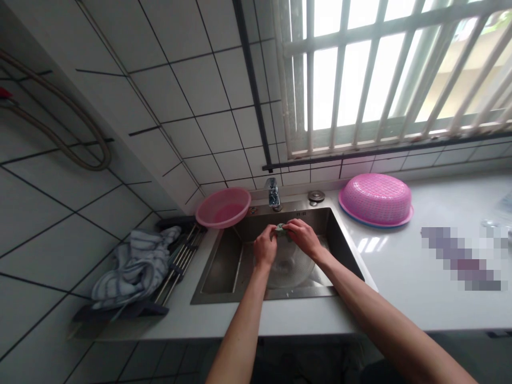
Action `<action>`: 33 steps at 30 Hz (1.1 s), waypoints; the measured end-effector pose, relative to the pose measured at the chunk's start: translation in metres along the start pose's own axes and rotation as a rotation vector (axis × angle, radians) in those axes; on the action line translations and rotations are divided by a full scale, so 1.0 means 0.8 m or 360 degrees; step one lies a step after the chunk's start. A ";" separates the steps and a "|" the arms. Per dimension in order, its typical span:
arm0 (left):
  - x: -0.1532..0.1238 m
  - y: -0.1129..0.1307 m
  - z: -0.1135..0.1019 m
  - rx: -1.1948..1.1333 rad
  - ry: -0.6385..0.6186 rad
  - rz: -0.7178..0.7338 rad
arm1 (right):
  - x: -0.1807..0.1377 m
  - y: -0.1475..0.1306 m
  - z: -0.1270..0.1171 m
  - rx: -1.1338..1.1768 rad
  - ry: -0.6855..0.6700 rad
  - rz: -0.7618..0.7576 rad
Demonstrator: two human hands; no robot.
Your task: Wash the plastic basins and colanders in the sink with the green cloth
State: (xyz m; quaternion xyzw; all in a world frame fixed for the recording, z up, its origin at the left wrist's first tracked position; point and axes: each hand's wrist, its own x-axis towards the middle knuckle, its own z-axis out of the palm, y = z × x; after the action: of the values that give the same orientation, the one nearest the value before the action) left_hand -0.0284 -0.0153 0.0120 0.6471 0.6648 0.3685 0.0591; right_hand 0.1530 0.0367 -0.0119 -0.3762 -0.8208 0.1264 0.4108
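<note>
Both our hands are over the steel sink point(344, 250), under the tap point(273, 193). Left hand point(265, 249) is curled closed, fingers folded in; it seems to pinch one end of a small grey-green cloth point(281, 229), though the contact is partly hidden. Right hand point(304, 237) is closed around the other end of the cloth, knuckles up. The cloth is bunched between the two hands, held above the basin, just in front of the tap. Below the hands sits a clear round bowl or strainer point(290, 266) in the sink; which of the two we cannot tell.

Judgement: the step looks like wringing or rubbing the cloth. To do it well we would keep it low over the basin so drips fall inside, twist the hands in opposite directions, and stay clear of the tap.

Around: pink basin point(223, 207) at the sink's left corner, upturned pink colander point(376, 200) on the white tabletop point(400, 277), striped towel point(134, 266) on the rack point(180, 261) at left.
</note>
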 end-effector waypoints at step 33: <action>0.006 -0.012 0.001 -0.0279 -0.0004 -0.0011 | -0.006 0.008 -0.003 0.0074 0.0017 0.0222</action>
State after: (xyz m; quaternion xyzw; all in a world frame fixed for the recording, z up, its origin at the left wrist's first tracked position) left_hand -0.0369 -0.0098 0.0080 0.6376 0.6322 0.4241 0.1177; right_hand 0.1601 0.0377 -0.0165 -0.4235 -0.7872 0.1718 0.4141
